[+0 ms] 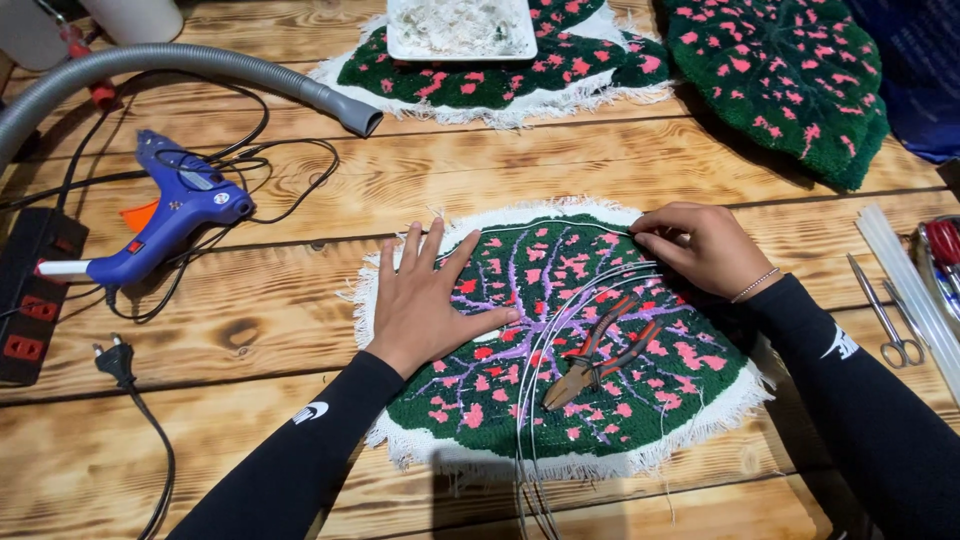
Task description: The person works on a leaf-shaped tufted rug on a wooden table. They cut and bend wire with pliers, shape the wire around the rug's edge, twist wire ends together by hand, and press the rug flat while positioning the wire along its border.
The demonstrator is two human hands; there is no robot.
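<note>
A leaf-shaped tufted rug (640, 400), dark green with pink spots and purple veins, lies face up on the wooden table (250, 440). My left hand (425, 300) presses flat on its left part, fingers spread. My right hand (700, 245) pinches a thin white wire (560, 227) running along the rug's upper edge. Several more white wires (545, 370) curve across the rug and off the near table edge. Pliers (600, 350) with red and black handles rest on the rug's middle.
A blue glue gun (170, 215) with tangled black cables lies at left, beside a power strip (30, 295) and a loose plug (115, 360). A grey hose (200, 65) crosses the back. Two more leaf rugs (790, 80), a white tray (460, 28), scissors (885, 315) and glue sticks (915, 285).
</note>
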